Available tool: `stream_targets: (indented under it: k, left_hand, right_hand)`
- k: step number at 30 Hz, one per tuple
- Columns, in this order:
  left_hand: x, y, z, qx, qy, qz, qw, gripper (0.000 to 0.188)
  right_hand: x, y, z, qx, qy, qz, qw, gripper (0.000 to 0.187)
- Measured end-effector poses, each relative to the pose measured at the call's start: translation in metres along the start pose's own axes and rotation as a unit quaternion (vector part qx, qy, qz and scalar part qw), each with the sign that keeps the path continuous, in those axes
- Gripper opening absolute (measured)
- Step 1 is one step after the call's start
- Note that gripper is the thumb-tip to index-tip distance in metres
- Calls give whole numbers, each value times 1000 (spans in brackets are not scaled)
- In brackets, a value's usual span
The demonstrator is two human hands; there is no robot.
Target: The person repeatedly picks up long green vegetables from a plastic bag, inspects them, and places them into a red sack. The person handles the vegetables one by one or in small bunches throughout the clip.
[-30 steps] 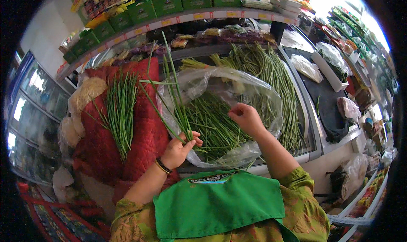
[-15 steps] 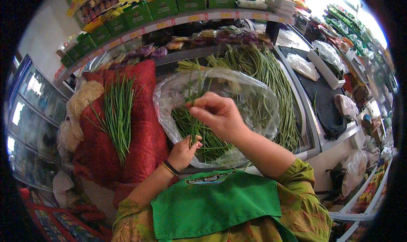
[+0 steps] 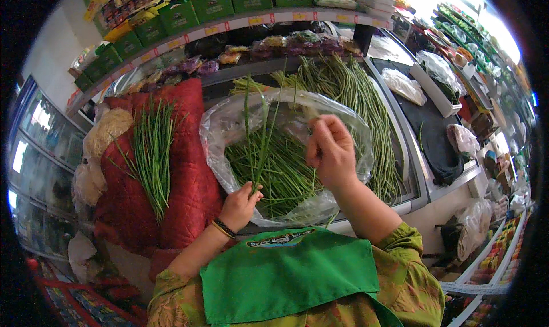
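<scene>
My left hand [image 3: 240, 205], with dark and yellow bands at its wrist, is closed around the lower ends of a few upright chive stalks [image 3: 258, 149]. They stand over the near left part of an opened clear plastic bag [image 3: 213, 138]. Inside the bag lies a loose heap of the same long green chives [image 3: 286, 161]. Over the bag's right side is my right hand [image 3: 334, 149], fingers curled in a pinch; a blur by the fingertips hides what they hold, if anything. A sorted bunch of chives [image 3: 153, 155] rests on a red quilted cloth [image 3: 191, 172] to the left.
Long green beans [image 3: 372, 132] are spread behind and right of the bag. A shelf edge [image 3: 257, 21] with green boxes [image 3: 214, 5] crosses above the far side. On the right are a black mat [image 3: 432, 135] and a white tray [image 3: 432, 89].
My right hand has moved right, away from the stalks in my left hand, and its fingers stay curled. The left hand keeps its hold, and the stalks now fan apart.
</scene>
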State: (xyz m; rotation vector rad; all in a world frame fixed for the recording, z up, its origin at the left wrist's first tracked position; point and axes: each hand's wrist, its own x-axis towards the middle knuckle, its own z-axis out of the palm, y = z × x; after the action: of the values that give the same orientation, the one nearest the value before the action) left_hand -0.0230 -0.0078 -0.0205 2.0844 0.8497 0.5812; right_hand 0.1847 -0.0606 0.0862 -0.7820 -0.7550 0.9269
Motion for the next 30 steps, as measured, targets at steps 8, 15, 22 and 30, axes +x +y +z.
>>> stream_targets:
  k: [8, 15, 22, 30]
  left_hand:
    - [-5, -2, 0, 20, 14, 14, 1000, 15]
    - [-7, 4, 1, 43, 13, 27, 999, 15]
    - [-8, 1, 3, 81, -32, 27, 996, 17]
    - [-7, 13, -6, 44, -58, -43, 996, 20]
  right_hand:
    - [35, 46, -75, -29, 129, 72, 989, 14]
    - [35, 97, -87, -318, -50, 212, 923, 39]
    - [43, 58, -25, -77, -194, 214, 954, 39]
    - [54, 40, -22, -115, -79, 128, 982, 21]
